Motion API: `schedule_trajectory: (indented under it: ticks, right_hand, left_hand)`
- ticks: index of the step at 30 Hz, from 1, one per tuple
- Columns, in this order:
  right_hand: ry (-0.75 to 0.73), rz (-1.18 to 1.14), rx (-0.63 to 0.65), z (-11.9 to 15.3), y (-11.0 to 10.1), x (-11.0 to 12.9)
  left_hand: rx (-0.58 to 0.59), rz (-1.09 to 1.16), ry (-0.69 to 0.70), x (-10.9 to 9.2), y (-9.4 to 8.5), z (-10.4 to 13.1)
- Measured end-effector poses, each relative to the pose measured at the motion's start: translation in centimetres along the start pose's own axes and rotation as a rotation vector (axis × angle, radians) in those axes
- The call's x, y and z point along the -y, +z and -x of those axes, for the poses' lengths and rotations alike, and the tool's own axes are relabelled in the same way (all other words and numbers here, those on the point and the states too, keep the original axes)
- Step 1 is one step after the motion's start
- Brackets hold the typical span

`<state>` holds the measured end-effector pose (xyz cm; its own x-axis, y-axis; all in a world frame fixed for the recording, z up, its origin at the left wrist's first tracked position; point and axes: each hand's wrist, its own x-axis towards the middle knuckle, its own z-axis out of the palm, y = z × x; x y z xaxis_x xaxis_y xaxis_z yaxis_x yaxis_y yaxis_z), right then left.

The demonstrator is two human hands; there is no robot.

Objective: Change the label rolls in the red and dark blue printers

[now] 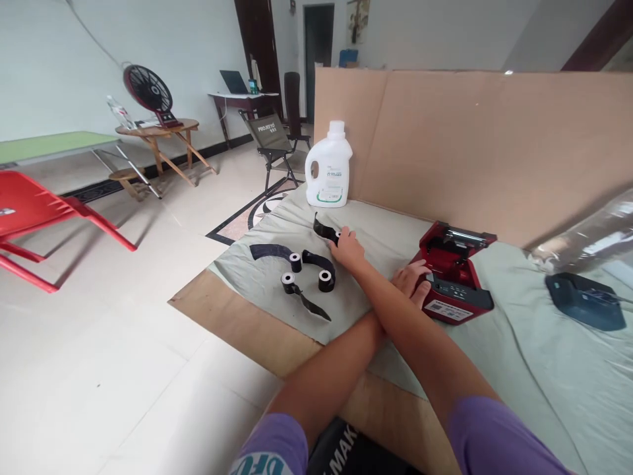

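My forearms cross in front of me. Reaching to the right, my left hand [413, 282] grips the left side of a red and black label printer [457, 290], whose lid [457, 235] stands raised. My right hand [349, 251] extends to the left, its fingers closed round a small black paper roll with a loose tail [324, 229]; the hand mostly hides the roll. Nearer me on the cloth are three more black rolls with white cores: one [295, 262] with its strip curling left, another [326, 282] with an arched tail, and a third [288, 285] with a twisted tail.
A white jug [330, 168] stands at the back of the cloth-covered table [376, 221], before a cardboard panel [469, 145]. On the right lie a dark blue tray-like object [583, 303] and clear plastic wrap [588, 231]. A red chair [39, 211] and fan [148, 89] are at left.
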<state>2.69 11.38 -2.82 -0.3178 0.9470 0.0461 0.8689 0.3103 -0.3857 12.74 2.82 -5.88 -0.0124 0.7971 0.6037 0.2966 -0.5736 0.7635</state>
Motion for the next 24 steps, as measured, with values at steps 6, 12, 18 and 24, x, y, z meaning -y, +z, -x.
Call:
schedule_trajectory:
  ticks: [6,12,18,24]
  right_hand:
    - [-0.321,-0.234,-0.191,3.8,-1.8,0.6]
    - [-0.645,-0.380,-0.160,6.9,-2.2,1.2]
    - [-0.849,-0.358,-0.023,7.8,-1.8,3.1]
    - [-0.873,-0.178,0.132,8.8,-1.3,5.4]
  left_hand:
    - [0.000,-0.089,0.093,0.0,0.4,0.5]
    - [-0.017,-0.191,0.077,-1.2,0.5,0.8]
    - [-0.046,-0.181,0.055,-1.1,0.5,0.8]
    - [-0.042,-0.168,0.051,-1.3,-0.2,0.6]
